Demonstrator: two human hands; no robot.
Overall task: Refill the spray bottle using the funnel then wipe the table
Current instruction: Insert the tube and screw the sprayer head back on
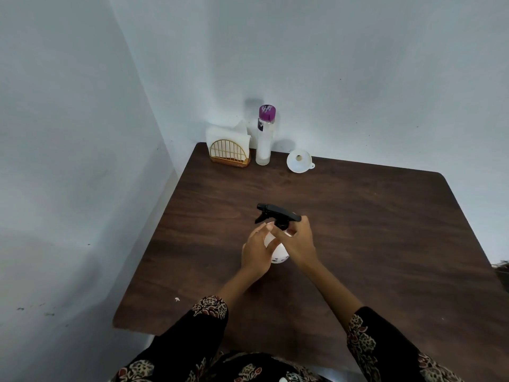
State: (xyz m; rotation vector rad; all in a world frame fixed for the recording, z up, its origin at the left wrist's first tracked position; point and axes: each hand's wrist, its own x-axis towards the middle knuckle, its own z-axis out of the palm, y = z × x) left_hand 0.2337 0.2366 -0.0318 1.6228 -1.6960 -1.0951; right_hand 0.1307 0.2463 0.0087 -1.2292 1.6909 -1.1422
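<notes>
Spray bottle: white round-bodied plastic spray bottle with black trigger head, upright at frame centre on the dark brown wood-grain table; nozzle pointing toward upper left of the frame.
Left hand: left hand wrapped round the bottle's white body, fingers curled against its upper side; likely steadying it against twisting.
Right hand: right hand at the black collar under the trigger head, fingers curled in a pinch round the neck; looks like a grip for unscrewing the head.
Step in hand: probably opening the bottle so the funnel can go in; refill not yet begun, wiping not yet begun.
Funnel: small white plastic funnel lying on its side near the table's far edge, upper centre of the frame, mouth toward the camera; well apart from the spray bottle.
Refill source: tall clear bottle with purple cap, upright just left of the funnel, cap on; dark label near the top, writing too small to read.
Wiping material: white paper napkins in a gold wire holder, just beside the tall bottle, upper centre-left; set ready for the wipe.
Writing: dark marks low on the spray bottle's body, not legible.
Other: small white scrap on the table, lower left; dark patterned sleeves along the bottom.
</notes>
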